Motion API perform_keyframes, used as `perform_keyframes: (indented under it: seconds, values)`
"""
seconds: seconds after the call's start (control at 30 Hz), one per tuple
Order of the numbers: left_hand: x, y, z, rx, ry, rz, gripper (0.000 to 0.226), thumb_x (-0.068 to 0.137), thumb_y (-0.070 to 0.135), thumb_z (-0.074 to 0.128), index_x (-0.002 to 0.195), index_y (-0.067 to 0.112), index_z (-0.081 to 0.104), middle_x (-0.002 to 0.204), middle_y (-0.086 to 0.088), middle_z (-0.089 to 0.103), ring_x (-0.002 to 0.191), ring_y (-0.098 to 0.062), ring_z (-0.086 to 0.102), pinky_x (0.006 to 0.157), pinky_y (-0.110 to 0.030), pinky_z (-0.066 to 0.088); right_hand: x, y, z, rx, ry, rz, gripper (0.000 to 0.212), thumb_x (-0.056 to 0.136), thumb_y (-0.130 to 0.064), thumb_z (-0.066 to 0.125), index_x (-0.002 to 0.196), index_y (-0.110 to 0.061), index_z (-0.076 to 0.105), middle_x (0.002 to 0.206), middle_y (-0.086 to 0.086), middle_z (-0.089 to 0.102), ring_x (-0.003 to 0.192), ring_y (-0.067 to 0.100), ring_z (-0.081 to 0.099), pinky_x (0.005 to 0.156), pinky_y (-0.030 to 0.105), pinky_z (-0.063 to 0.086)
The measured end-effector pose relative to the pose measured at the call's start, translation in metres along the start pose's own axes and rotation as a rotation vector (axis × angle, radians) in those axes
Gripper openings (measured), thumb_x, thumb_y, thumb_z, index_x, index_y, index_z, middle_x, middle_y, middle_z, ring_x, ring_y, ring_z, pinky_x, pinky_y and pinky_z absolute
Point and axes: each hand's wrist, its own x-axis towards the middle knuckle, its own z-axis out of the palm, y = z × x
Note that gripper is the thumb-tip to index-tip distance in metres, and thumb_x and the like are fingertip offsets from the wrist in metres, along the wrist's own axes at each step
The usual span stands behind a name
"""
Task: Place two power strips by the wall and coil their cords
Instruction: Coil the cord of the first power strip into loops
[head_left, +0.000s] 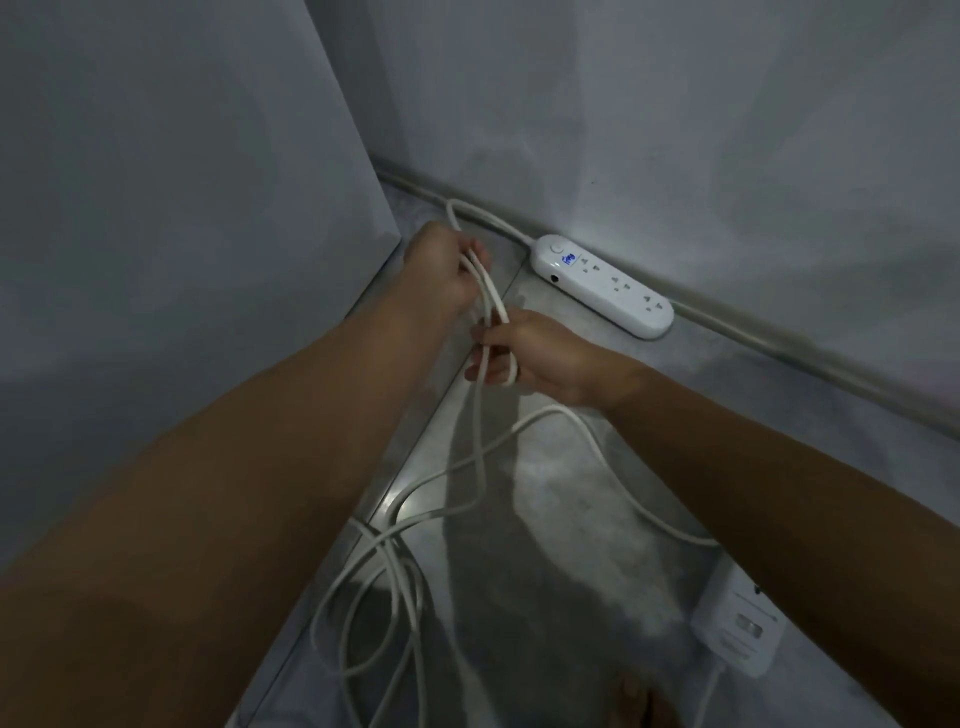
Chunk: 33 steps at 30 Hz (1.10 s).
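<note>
Already one power strip (602, 285) lies against the wall (675, 130) at 1 o'clock. Left hand (441, 270) and right hand (535, 358) grip cord (491, 312) loops; slack uncoiled at 6, second strip (737, 631) at 4 unplaced.

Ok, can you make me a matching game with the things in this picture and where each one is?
Things:
1. first power strip
2. second power strip
3. left hand
4. loose cord

Places:
A. heaped in loops on the floor, near the bottom
B. lying flat along the foot of the wall
C. on the floor under the right forearm
D. gripping the top of the cord loop

Pairs: 1-B, 2-C, 3-D, 4-A
</note>
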Motion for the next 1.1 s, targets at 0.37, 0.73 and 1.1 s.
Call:
perform_keyframes:
  seconds: [0.37, 0.73, 1.1]
  values:
    - [-0.015, 0.004, -0.079, 1.067, -0.188, -0.081, 0.021, 0.099, 0.023, 0.045, 0.081, 0.018, 0.055, 0.076, -0.002, 0.062, 0.073, -0.014, 0.058, 0.071, -0.027, 0.046, 0.013, -0.012, 0.001, 0.126, 0.162, -0.053, 0.017, 0.101, -0.009, 0.037, 0.087, -0.014, 0.047, 0.060, 0.004, 0.042, 0.033, 0.009, 0.034, 0.038, 0.018, 0.031]
    - [-0.039, -0.060, -0.124, 1.675, -0.660, -0.465, 0.031, 0.093, 0.003, 0.055, 0.123, 0.001, 0.060, 0.075, 0.006, 0.058, 0.053, 0.008, 0.059, 0.057, -0.006, 0.047, 0.016, -0.036, -0.011, 0.222, 0.168, -0.046, 0.022, 0.102, -0.011, 0.034, 0.085, -0.014, 0.047, 0.047, -0.004, 0.034, 0.035, 0.007, 0.026, 0.037, 0.017, 0.022]
    - [-0.027, 0.004, -0.123, 0.774, -0.213, -0.609, 0.032, 0.100, 0.017, 0.040, 0.070, 0.009, 0.048, 0.029, 0.005, 0.035, 0.024, -0.002, 0.041, 0.035, -0.015, 0.048, 0.015, -0.042, -0.029, 0.105, 0.207, -0.107, 0.022, 0.102, -0.017, 0.037, 0.086, -0.013, 0.052, 0.049, -0.004, 0.030, 0.032, 0.006, 0.020, 0.036, 0.014, 0.017]
